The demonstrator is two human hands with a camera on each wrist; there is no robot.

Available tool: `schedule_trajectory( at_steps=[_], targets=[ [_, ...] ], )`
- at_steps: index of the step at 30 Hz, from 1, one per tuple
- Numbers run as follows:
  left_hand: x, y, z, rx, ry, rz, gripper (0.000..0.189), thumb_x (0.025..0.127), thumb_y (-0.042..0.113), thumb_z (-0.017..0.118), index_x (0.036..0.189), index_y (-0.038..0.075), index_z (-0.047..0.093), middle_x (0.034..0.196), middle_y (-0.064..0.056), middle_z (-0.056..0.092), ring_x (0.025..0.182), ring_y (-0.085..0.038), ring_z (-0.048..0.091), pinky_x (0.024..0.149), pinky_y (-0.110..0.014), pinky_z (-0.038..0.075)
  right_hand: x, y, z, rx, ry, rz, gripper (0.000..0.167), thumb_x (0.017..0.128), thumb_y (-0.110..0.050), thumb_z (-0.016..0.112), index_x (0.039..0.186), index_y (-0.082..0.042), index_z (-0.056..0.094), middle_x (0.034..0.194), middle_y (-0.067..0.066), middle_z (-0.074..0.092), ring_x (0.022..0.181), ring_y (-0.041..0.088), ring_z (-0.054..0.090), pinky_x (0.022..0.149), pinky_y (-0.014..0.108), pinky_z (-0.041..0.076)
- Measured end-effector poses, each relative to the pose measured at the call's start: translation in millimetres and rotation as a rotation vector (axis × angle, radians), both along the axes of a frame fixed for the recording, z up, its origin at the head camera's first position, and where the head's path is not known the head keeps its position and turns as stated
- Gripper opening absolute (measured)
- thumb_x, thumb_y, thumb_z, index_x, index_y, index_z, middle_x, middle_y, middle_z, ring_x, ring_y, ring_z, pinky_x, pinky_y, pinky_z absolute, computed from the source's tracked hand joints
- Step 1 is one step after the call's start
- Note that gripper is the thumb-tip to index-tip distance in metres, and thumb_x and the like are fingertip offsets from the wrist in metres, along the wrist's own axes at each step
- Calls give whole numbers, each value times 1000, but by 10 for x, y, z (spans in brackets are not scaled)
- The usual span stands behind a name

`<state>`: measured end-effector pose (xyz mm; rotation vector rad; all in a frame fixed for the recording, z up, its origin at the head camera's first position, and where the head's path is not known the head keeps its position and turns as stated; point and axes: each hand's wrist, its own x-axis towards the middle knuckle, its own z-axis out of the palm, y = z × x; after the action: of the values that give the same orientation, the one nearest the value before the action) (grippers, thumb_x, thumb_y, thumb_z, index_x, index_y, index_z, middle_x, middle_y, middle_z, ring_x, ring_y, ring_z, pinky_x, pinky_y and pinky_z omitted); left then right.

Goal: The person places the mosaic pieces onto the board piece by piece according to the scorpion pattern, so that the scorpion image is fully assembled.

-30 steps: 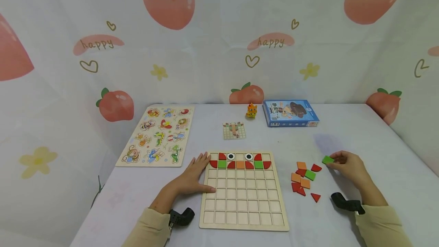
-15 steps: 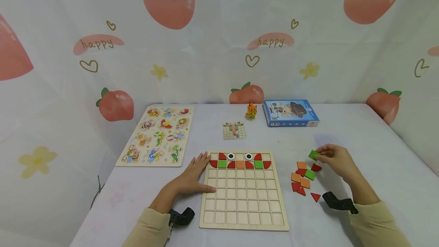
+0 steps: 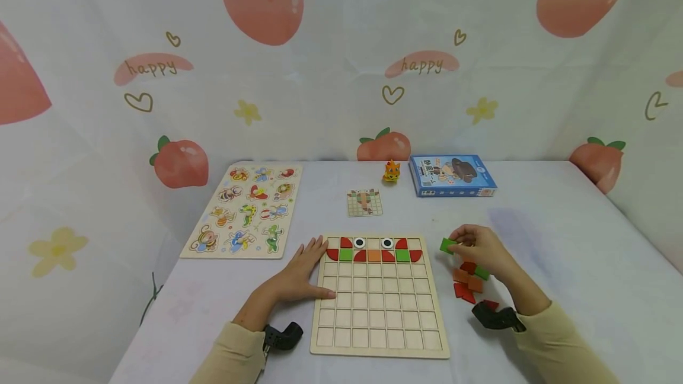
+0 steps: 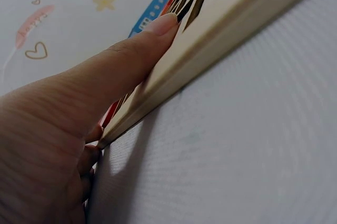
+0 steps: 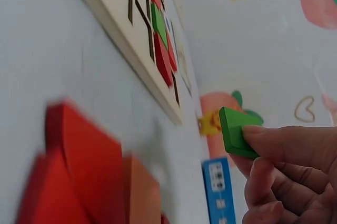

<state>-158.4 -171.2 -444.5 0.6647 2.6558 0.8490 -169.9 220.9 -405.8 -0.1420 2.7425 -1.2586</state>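
Between the thumb and fingers of my right hand (image 3: 482,249) a green square tile (image 5: 235,132) is pinched, held up off the table just right of the wooden grid board (image 3: 379,336). My left hand (image 3: 293,274) rests along the board's left edge, fingers straight, with the thumb (image 4: 131,50) lying over the rim. Red quarter-round pieces, green squares, an orange square (image 3: 374,256) and two eye discs (image 3: 360,243) fill parts of the board's top two rows. Below my right hand lies a pile of loose red, orange and green tiles (image 3: 460,276), partly hidden by it.
Behind the board lies a small pattern card (image 3: 364,202). An orange toy figure (image 3: 391,172) and a blue box (image 3: 452,176) stand at the back. An animal puzzle board (image 3: 240,211) lies at the left.
My right hand has carried the green square tile leftward, from right of the loose pile to near the board's upper right corner. The left hand stays in place.
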Motion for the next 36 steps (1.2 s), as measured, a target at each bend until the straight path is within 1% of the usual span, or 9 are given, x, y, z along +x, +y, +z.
schedule_trajectory(
  at_steps=[4,8,14,17,21,27,32,36],
  targets=[
    [-5,-1,-8,-1,1,-2,111,69,53,76,150,7,16,158,-10,6,146,-27,1,119,-47,0,-33,-161,20,-23,22,47,22,84,-12,67,99,4,60,88,11,64,77,16,56,61,25,51],
    [-11,-2,-16,5,8,-5,111,69,54,76,150,7,16,158,-10,6,146,-27,1,119,-48,0,-58,-295,56,-60,29,80,21,85,-10,66,99,4,60,88,11,63,77,16,56,65,22,51],
    [-15,-10,-21,5,4,-12,111,69,54,75,150,7,15,158,-10,5,146,-27,0,119,-48,0,-110,-478,44,-100,3,147,19,85,-9,65,99,3,61,86,10,61,76,16,54,61,24,50],
    [-12,-9,-20,3,2,-10,111,69,53,76,150,7,15,158,-10,5,146,-28,0,119,-48,0,-135,-558,18,-109,9,201,17,86,-8,65,98,2,62,87,10,61,77,15,54,62,25,50],
    [-10,-2,-15,-1,4,-4,110,69,52,76,150,6,16,158,-11,6,146,-28,1,119,-48,0,-143,-674,-20,-146,-2,264,15,86,-7,63,98,3,61,87,11,62,78,16,56,63,24,52],
    [-3,3,8,6,-2,-7,110,70,52,76,150,6,16,158,-11,6,146,-28,1,119,-48,0,-111,-812,-103,-187,-61,338,16,86,-8,64,98,2,61,86,10,62,73,15,57,64,23,53],
    [3,3,18,10,-6,-3,110,69,51,76,150,7,16,158,-10,6,146,-28,1,119,-49,0,-101,-863,-174,-197,-63,381,16,84,-8,66,95,4,63,85,11,62,72,15,56,62,21,51],
    [3,2,17,11,-3,-3,110,69,51,76,150,7,16,158,-11,6,146,-28,1,119,-49,0,-93,-874,-213,-180,-63,390,16,83,-9,68,93,3,64,85,11,63,72,14,55,62,21,50]
  ],
)
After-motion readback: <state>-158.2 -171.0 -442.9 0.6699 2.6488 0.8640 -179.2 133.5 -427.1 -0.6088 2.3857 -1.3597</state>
